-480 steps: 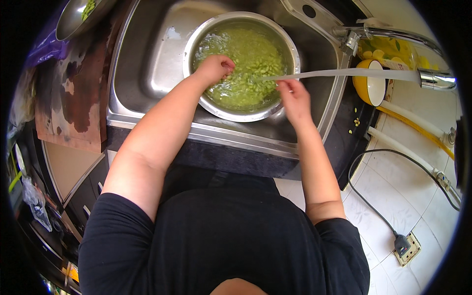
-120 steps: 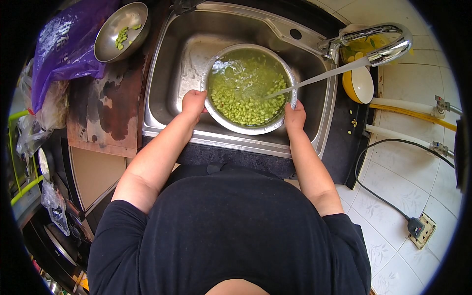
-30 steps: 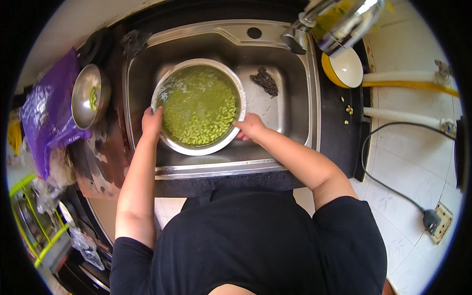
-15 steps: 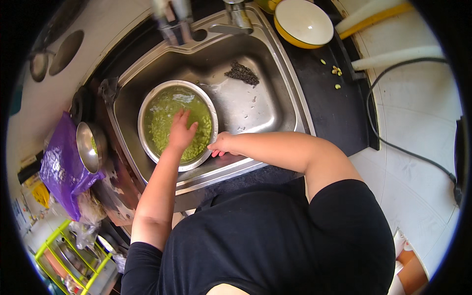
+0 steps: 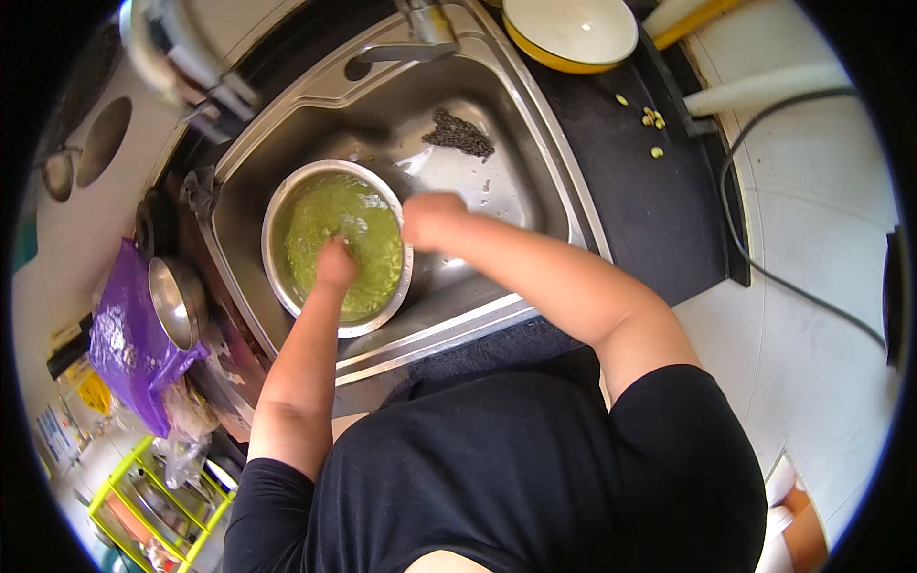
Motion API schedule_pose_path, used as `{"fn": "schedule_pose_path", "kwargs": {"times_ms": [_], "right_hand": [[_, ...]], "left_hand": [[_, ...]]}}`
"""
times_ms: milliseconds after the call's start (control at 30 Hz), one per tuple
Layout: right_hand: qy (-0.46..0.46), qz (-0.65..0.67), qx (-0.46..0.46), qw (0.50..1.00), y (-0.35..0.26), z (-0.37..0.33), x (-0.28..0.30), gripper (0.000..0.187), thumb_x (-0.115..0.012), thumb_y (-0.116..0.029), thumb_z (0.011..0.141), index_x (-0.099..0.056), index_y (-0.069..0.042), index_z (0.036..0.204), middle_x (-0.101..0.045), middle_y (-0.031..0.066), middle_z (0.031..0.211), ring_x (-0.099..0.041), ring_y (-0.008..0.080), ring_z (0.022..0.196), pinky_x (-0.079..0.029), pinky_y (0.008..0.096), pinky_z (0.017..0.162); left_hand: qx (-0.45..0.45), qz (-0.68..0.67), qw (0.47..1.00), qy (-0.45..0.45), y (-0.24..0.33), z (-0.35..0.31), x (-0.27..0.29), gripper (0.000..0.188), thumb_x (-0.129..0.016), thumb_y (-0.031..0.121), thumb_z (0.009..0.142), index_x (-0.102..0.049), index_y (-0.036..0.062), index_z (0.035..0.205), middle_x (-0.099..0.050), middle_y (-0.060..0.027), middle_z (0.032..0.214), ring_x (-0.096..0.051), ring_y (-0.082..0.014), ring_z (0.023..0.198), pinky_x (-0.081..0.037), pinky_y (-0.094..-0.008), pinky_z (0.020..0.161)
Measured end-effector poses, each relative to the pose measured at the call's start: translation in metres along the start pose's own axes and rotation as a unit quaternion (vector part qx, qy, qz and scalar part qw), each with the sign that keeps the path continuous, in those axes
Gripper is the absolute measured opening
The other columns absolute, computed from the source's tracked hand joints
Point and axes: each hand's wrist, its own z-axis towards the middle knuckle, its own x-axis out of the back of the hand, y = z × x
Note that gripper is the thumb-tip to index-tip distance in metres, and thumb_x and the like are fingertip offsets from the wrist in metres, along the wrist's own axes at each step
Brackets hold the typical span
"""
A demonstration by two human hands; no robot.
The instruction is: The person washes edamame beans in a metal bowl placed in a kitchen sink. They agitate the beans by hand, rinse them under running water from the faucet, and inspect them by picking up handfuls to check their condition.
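A round metal basin stands in the left part of the steel sink. It holds cloudy green water with many small pale-green beans, which look shelled. My left hand reaches down into the water near the basin's middle; its fingers are under the surface and hidden. At the basin's right rim is my right hand, curled and somewhat blurred, its fingers closed at the edge. A dark mesh scrubber lies on the sink floor beyond it.
The faucet rises at the sink's back edge. On the right counter are a white-and-yellow bowl and several loose beans. To the left sit a small metal bowl, a purple bag and a green rack.
My left hand has sunk deeper, its fingers going from spread in view to hidden. My right hand has moved up along the basin's right rim. The water is more stirred and cloudy.
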Motion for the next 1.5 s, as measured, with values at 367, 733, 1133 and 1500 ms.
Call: {"fn": "schedule_pose_path", "kwargs": {"times_ms": [367,733,1133,1500], "right_hand": [[0.158,-0.019,0.099,0.982,0.055,0.222,-0.039,0.028,-0.042,-0.021,0.082,-0.052,-0.01,0.107,-0.054,0.0177,0.105,-0.056,0.0324,0.093,-0.044,0.0414,0.079],[0.194,-0.184,0.182,0.946,0.04,0.169,-0.019,0.018,-0.044,-0.016,0.081,-0.058,-0.01,0.091,-0.057,0.0151,0.094,-0.057,0.0322,0.088,-0.047,0.0407,0.075],[0.185,0.363,0.113,0.906,-0.028,0.06,-0.023,0.014,-0.054,-0.012,0.084,-0.058,-0.004,0.094,-0.061,0.0054,0.074,-0.057,0.01,0.06,-0.045,0.0254,0.055],[-0.021,-0.143,0.069,0.987,-0.085,0.11,-0.036,0.021,-0.053,-0.026,0.079,-0.065,-0.012,0.088,-0.062,0.0119,0.09,-0.058,0.0305,0.085,-0.046,0.0389,0.074]], "left_hand": [[0.077,-0.198,0.976,0.054,0.009,-0.038,0.026,0.025,-0.045,0.027,0.088,-0.056,0.0046,0.086,-0.058,-0.0224,0.082,-0.054,-0.0395,0.08,-0.042,-0.0452,0.069],[0.236,-0.738,0.632,0.01,-0.014,-0.049,0.019,0.021,-0.04,0.026,0.091,-0.053,0.0092,0.088,-0.045,0.0028,0.066,-0.037,-0.0054,0.052,-0.029,-0.0189,0.046],[0.178,-0.407,0.889,0.115,-0.026,-0.047,0.006,0.031,-0.046,0.03,0.086,-0.055,0.0044,0.071,-0.057,-0.0084,0.065,-0.054,-0.0229,0.06,-0.042,-0.033,0.058],[0.222,-0.406,0.859,0.218,-0.04,-0.053,0.014,0.022,-0.058,0.019,0.077,-0.064,0.0105,0.096,-0.062,-0.0095,0.098,-0.057,-0.0274,0.09,-0.045,-0.0332,0.079]]}}
